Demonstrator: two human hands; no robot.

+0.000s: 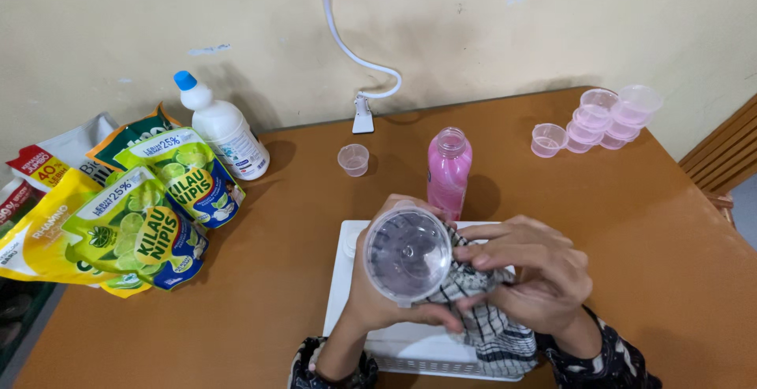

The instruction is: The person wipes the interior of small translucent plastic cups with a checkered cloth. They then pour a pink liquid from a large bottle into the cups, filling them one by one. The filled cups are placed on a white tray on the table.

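My left hand (371, 302) grips a clear plastic cup (407, 253), tipped so its round bottom faces the camera. My right hand (536, 274) presses a black-and-white checked cloth (489, 318) against the cup's side. Both hands hover over a white tray-like board (347, 278) at the table's near edge. Just behind the hands stands an uncapped bottle of pink liquid (448, 170).
Green and yellow refill pouches (150, 215) lie at the left beside a white bottle with a blue cap (225, 130). A small clear cup (353, 159) sits mid-table. Several stacked small cups (611, 117) stand at the back right. A white clip-on gooseneck (363, 113) rises at the wall.
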